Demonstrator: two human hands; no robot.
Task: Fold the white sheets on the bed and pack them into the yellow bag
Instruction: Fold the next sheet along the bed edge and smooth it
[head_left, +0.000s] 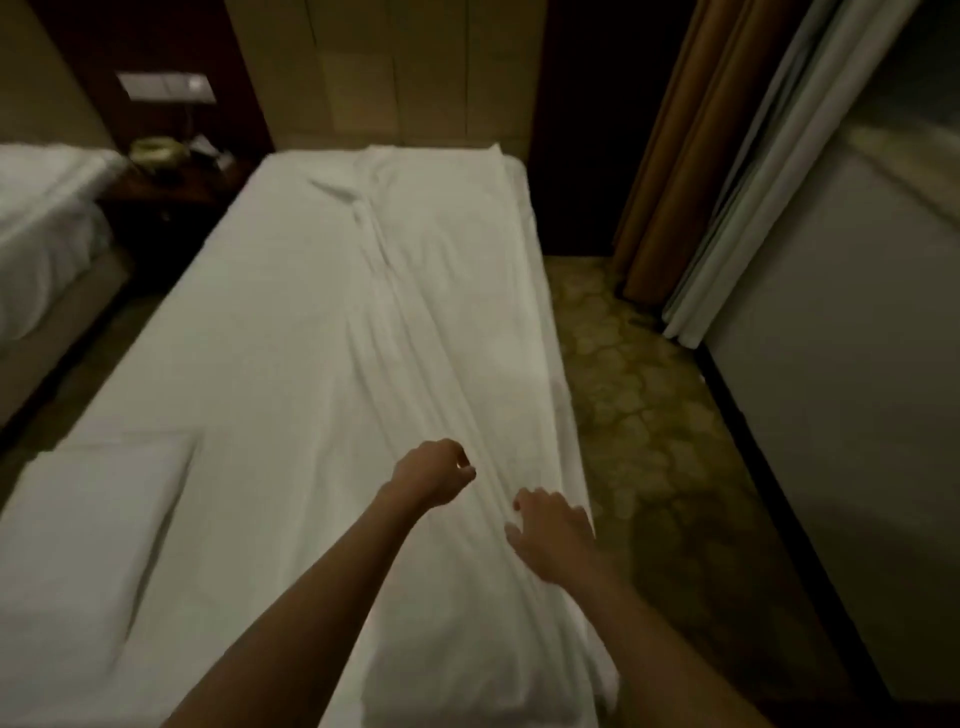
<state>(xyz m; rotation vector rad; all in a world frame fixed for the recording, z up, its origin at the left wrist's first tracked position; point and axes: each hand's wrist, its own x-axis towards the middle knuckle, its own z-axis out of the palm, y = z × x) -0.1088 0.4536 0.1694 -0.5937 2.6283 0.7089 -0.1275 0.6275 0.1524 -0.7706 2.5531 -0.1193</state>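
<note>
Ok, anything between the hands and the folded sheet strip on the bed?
Nothing visible. The left hand and right hand hang right over the long white sheet strip. The yellow bag is not in view.

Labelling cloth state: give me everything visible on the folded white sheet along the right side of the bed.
The folded white sheet lies as a long narrow strip along the bed's right side, running from the headboard end toward the camera. It looks like thin, matte cotton, with lengthwise creases and a layered left edge. Its right edge follows the mattress edge. The right hand rests spread on its near part; the left hand, fingers loosely curled, is over the left edge, contact unclear.
</note>
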